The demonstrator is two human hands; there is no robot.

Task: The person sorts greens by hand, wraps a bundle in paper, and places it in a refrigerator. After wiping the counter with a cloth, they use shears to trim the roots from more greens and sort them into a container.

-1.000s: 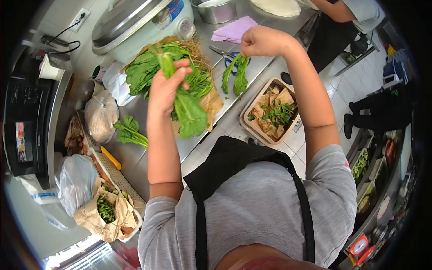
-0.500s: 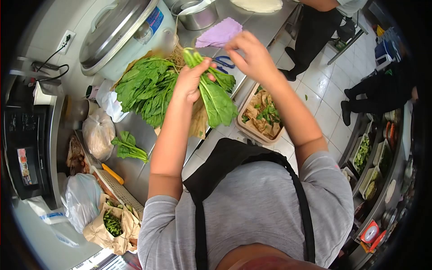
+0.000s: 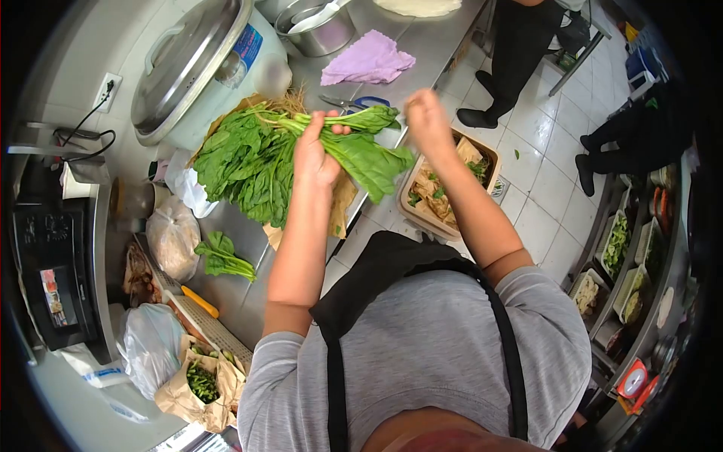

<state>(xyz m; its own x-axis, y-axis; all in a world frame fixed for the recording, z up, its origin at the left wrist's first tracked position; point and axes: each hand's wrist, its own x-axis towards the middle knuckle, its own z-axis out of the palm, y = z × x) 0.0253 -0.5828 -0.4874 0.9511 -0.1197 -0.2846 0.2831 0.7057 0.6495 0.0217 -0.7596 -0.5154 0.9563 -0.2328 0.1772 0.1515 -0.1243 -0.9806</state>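
Ideally, my left hand [image 3: 316, 154], closed tight round the long-stemmed green leafy bunch [image 3: 365, 147] above the steel counter [image 3: 433, 41] edge, steadies it while my right hand [image 3: 425, 120], its grip too blurred to tell, plucks leaves singly.

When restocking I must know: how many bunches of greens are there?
3: big pile on the counter; small bunch lying apart; held bunch in the left hand. Box scraps uncounted; more may be hidden.

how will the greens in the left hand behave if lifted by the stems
Probably floppy: the greens bend over past the left hand. Likely light, since one grip carries the bunch. The leaves look thin, so they may tear easily.
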